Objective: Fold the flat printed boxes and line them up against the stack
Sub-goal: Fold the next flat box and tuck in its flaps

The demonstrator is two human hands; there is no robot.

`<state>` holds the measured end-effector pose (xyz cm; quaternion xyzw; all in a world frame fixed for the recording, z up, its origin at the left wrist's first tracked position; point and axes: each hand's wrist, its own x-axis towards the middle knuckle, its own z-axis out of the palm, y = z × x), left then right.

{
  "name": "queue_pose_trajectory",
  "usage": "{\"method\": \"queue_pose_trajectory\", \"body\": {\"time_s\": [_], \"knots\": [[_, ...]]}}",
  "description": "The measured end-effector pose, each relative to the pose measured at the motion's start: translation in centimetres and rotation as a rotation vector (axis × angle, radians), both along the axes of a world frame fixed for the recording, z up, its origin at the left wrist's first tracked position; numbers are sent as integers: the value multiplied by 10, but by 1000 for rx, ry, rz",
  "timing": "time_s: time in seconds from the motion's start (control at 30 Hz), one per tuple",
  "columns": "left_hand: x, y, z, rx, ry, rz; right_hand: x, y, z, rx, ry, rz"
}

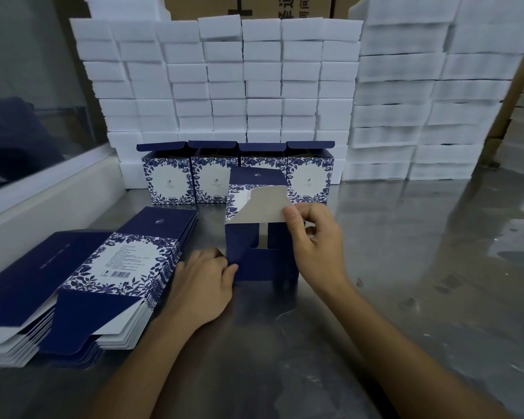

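Head view: box (pixel 256 237) base behind hands.

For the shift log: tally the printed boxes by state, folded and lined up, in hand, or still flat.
Folded blue-and-white floral cardboard boxes lined against the white foam stack: 4
Half-folded box held in both hands: 1
Piles of flat blanks, sheets uncountable: 1
Total: 5 boxes, 1 pile.

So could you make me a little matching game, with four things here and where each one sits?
1. flat boxes
2. folded boxes
3. half-folded box
4. white foam blocks

A. held between left hand and right hand
B. stacked high at the back
C. piled on the left
D. standing in a row against the stack

1-C, 2-D, 3-A, 4-B
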<state>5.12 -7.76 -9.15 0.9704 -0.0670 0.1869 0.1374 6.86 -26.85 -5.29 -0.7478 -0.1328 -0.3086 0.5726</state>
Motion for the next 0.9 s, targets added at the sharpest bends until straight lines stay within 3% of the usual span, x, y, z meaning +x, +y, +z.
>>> {"method": "queue_pose_trajectory", "body": {"time_s": [0.17,0.37,0.43,0.57,0.77,0.9], "knots": [[0,1,0,-141,-17,-12,0,-3,-1,56,-49,64],[-4,-8,10,-712,-111,-46,1,-3,-4,0,-23,88],[-7,-9,13,-802,-166,-89,2,-5,-6,-66,-54,73],[-11,-14,12,-678,-244,-185,1,-6,-9,-219,-125,1],[-14,-23,15,-533,-564,-152,-8,7,-7,-428,-282,-115],[-10,-30,20,-503,-621,-125,-11,25,-5,-546,-245,-183]]}}
